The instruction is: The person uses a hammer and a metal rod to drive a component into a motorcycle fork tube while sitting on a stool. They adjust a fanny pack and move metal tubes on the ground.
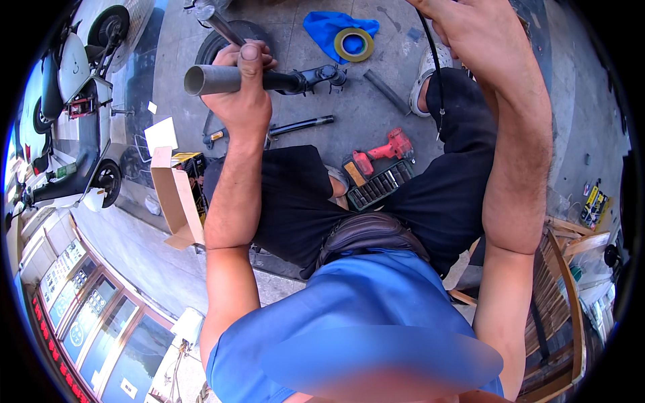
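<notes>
My left hand (238,94) is closed round a tube with a wide, open grey end (201,80), my thumb lying across it. To the right the tube turns black and ends in a dark clamp-like fitting (317,78). Just beyond my fingers a shiny metal bar (225,28) slants up toward the top edge. At the upper right, my right hand (470,30) is raised, its fingers partly cut off by the frame. From it a thin black cable (437,64) hangs down past my knee, and the fingers look closed on it.
A tape roll (353,45) lies on blue cloth (319,30). Between my legs are a red power tool (390,144) and a socket set (381,185). A loose grey tube (386,91), black rod (302,125), tyre (255,31) and open cardboard box (180,205) surround me. Scooters (84,114) stand left.
</notes>
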A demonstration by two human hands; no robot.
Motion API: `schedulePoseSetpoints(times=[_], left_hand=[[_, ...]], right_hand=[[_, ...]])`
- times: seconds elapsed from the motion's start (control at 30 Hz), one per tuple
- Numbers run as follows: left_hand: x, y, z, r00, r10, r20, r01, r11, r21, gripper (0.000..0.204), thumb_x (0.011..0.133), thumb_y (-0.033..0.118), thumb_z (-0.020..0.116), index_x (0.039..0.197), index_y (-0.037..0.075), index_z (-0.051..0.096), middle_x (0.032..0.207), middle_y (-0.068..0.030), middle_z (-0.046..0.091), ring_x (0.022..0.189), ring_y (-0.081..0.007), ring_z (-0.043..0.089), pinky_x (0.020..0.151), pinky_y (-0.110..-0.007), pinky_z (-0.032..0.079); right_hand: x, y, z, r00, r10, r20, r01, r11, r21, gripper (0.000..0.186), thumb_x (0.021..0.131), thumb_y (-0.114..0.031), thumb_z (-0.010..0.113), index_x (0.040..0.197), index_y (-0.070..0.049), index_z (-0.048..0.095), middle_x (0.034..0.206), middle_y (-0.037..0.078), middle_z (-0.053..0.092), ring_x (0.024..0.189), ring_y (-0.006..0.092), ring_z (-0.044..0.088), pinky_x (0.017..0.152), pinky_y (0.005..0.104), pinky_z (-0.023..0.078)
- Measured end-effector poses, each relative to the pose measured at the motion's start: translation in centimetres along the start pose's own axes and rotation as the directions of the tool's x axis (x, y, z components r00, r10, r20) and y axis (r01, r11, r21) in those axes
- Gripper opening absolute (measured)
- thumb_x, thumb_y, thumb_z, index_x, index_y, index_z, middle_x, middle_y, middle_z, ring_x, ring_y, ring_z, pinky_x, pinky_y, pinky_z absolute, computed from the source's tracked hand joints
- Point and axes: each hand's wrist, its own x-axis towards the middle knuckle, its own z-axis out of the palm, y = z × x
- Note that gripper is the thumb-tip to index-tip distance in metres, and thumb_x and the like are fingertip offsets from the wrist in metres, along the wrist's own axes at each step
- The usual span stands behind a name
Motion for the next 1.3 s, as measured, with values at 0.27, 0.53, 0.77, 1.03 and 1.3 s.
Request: schedulePoseSetpoints(times=[0.27, 0.53, 0.77, 1.03, 1.3], left_hand=[[0.6, -1.0, -1.3, 0.929, -0.032, 0.368, 0.114, 0.972, -0.203, 0.060, 0.084, 0.046, 0.084, 0.105, -0.008, 0.067, 0.117, -0.0193, 0.062, 0.099, -0.0254, 0.070, 0.083, -0.038, 0.062], [3.5, -3.0, -2.3, 0.764, -0.056, 0.642, 0.209, 0.964, -0.164, 0.063, 0.080, 0.052, 0.082, 0.103, -0.003, 0.064, 0.112, -0.0183, 0.064, 0.103, -0.0243, 0.067, 0.088, -0.036, 0.058], [3.8, -3.6, -1.1, 0.829, 0.009, 0.559, 0.080, 0.988, -0.135, 0.044, 0.096, 0.042, 0.071, 0.086, 0.000, 0.063, 0.102, -0.0123, 0.067, 0.090, -0.0196, 0.068, 0.073, -0.030, 0.056], [-0.2, -0.8, 0.5, 0.965, -0.047, 0.259, 0.091, 0.983, -0.161, 0.029, 0.097, 0.024, 0.073, 0.089, -0.003, 0.063, 0.104, -0.0150, 0.063, 0.087, -0.0191, 0.068, 0.079, -0.036, 0.062], [0.7, -1.9, -0.4, 0.796, -0.056, 0.603, 0.193, 0.967, -0.165, 0.044, 0.083, 0.024, 0.082, 0.109, -0.006, 0.062, 0.114, -0.0173, 0.059, 0.091, -0.0204, 0.068, 0.086, -0.033, 0.058]], right_hand=[[0.5, -0.2, -0.5, 0.997, 0.075, 0.016, -0.076, 0.993, 0.089, 0.031, 0.099, -0.009, 0.064, 0.125, 0.009, 0.063, 0.103, 0.008, 0.073, 0.088, 0.0106, 0.058, 0.081, 0.0271, 0.050], [-0.1, -1.3, 0.6, 0.996, 0.018, -0.091, -0.037, 0.975, -0.220, 0.031, 0.097, -0.013, 0.066, 0.118, 0.010, 0.066, 0.097, 0.011, 0.075, 0.085, 0.0149, 0.062, 0.081, 0.0318, 0.051], [0.1, 0.7, 0.9, 0.996, -0.009, -0.091, -0.001, 0.994, -0.113, 0.029, 0.097, -0.010, 0.066, 0.117, 0.011, 0.065, 0.098, 0.012, 0.075, 0.088, 0.0140, 0.062, 0.083, 0.0311, 0.052], [0.1, 0.2, -0.2, 0.999, -0.032, -0.042, 0.033, 0.999, 0.033, 0.032, 0.098, -0.012, 0.066, 0.119, 0.011, 0.065, 0.099, 0.011, 0.075, 0.090, 0.0115, 0.061, 0.084, 0.0288, 0.051], [0.9, 1.0, -0.3, 0.989, 0.143, 0.033, -0.146, 0.972, 0.182, 0.028, 0.098, -0.012, 0.066, 0.115, 0.010, 0.067, 0.095, 0.012, 0.074, 0.087, 0.0123, 0.063, 0.080, 0.0304, 0.052]])
